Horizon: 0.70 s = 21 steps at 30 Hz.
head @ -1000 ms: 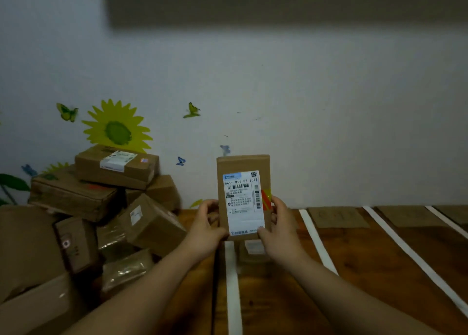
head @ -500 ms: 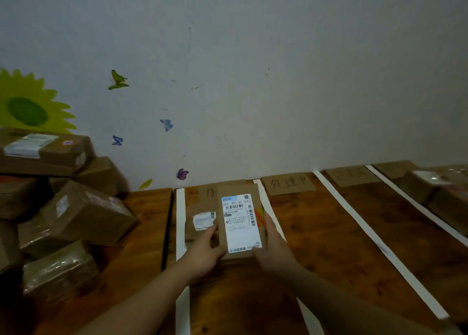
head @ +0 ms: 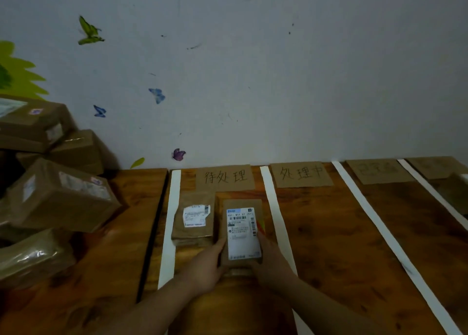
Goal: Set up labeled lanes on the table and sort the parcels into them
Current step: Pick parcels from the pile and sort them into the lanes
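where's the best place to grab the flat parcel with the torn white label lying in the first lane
Take the flat parcel by its two long side edges, coming down from above. It lies flat, label up, thin and soft-looking. Its right edge sits close to the parcel held by both hands, so the near short edge may be freer.

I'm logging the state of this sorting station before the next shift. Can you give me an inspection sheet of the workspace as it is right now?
Surface: wooden table split into lanes by white tape strips.
Job's things: cardboard lane label 待处理 and label 处理中; two further labels to the right, unreadable. Small labeled parcel in the first lane beside a flat parcel.
Clutter: heap of unsorted parcels at the left.
Hands: left hand and right hand grip the small parcel's sides.
Cables: nothing seen.
Surroundings: white wall with butterfly stickers.
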Tool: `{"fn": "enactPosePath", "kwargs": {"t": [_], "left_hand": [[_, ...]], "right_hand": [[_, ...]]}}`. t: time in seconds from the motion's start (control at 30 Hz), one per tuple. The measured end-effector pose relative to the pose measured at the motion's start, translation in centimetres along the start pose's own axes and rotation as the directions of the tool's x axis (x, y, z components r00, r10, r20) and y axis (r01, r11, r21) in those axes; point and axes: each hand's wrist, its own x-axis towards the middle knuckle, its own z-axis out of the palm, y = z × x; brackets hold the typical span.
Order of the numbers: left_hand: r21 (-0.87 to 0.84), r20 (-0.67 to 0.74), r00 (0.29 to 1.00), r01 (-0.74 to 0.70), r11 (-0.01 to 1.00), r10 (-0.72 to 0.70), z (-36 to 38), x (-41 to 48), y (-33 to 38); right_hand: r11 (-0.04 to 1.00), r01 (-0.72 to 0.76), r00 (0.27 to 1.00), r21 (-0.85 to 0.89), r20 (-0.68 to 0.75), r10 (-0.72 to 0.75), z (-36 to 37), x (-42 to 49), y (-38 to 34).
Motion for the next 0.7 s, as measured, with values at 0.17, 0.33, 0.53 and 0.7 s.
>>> {"fn": "enactPosePath", "kwargs": {"t": [0.17,0.33,0.53,0.7], "left_hand": [[0.655,-0.199,0.98,0.129,0.744,0.005,0.1,1.7,1.1],[0.641,-0.176,0.976,0.21,0.738,-0.125,-0.4,2.4,1.7],[0.49,-0.256,0.94,0.326,0.809,-0.225,-5.2,-1.1,1.3],[0.366,-0.384,0.865,0.463,0.807,-0.322,-13.2,-7.8,-2.2]], "right_hand": [[0.993,0.047,0.995,-0.11,0.096,-0.036,-1.4,2.9,0.6],[0.969,0.087,0.993,-0.233,0.102,-0.064,-2.3,3.5,0.5],[0.958,0.179,0.983,-0.226,0.011,-0.181,-2.9,3.2,-4.5],[0.913,0.333,0.943,-0.235,0.113,-0.314,1.4,2.6,-12.6]]}}
